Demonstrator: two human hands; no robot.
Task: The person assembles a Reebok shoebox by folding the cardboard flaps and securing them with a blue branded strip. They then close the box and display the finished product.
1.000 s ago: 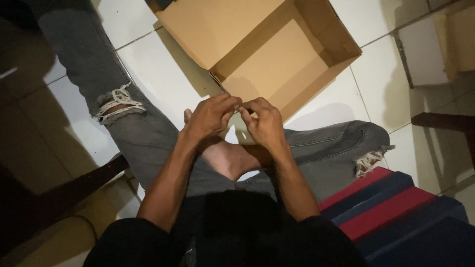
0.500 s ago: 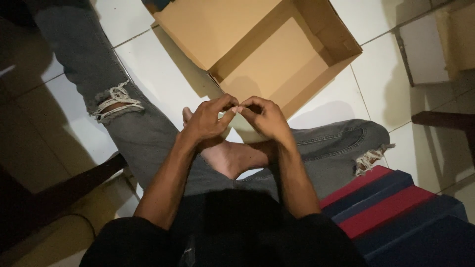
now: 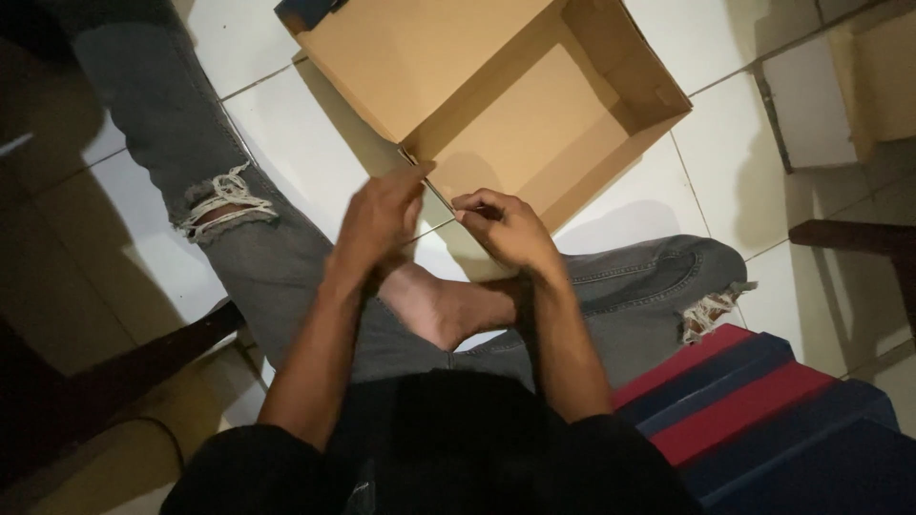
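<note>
The person sits cross-legged on a white tiled floor (image 3: 286,124), in grey ripped jeans (image 3: 239,248), with a bare foot (image 3: 448,305) tucked in below the hands. An open cardboard box (image 3: 534,124) lies on the floor just beyond the hands, its opening turned up and its near corner pointing toward the person.

The left hand (image 3: 382,215) is raised at the box's near corner, fingers extended upward, fingertips touching the near edge of the box wall. Whether it pinches the edge or merely rests against it cannot be told.

The right hand (image 3: 506,229) sits just right of the left, fingers curled closed, thumb and forefinger pinched on a thin strip (image 3: 437,194) that runs along the box's near edge. What the strip is made of cannot be told.

A red and blue striped object (image 3: 754,410) lies near right. A dark chair leg (image 3: 849,236) shows at the right edge.
</note>
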